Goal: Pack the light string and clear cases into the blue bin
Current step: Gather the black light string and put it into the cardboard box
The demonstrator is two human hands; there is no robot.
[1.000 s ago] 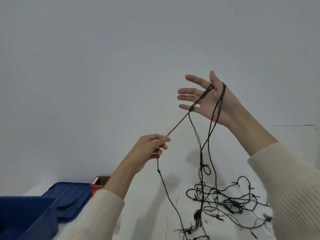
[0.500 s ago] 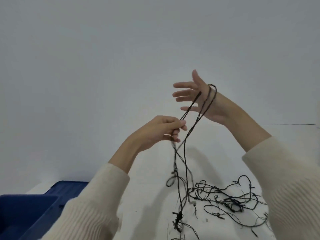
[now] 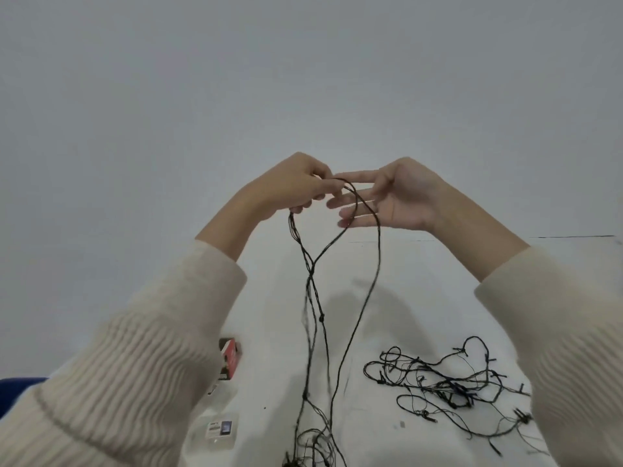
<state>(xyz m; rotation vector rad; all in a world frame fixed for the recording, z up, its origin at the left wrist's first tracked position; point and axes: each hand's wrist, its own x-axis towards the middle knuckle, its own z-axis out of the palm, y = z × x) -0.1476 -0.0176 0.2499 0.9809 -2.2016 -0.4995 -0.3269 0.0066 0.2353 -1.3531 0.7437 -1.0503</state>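
Both hands are raised in front of the wall, almost touching. My left hand (image 3: pixel 296 187) pinches the black light string (image 3: pixel 354 318) at its top. My right hand (image 3: pixel 394 197) is held flat with straight fingers, and loops of the string run across them. From the hands several strands hang down to the white table. The rest of the string lies in a tangle (image 3: pixel 448 389) at the right. A clear case (image 3: pixel 219 429) with a small label lies on the table near my left sleeve. Only a corner of the blue bin (image 3: pixel 17 389) shows at the far left.
A small red box (image 3: pixel 230 357) stands on the white table (image 3: pixel 421 315) behind my left sleeve. A plain grey wall fills the upper half of the view.
My left hand has risen and moved right to meet my right hand, bringing another loop of string over the fingers. The view has tilted; the blue lid is hidden.
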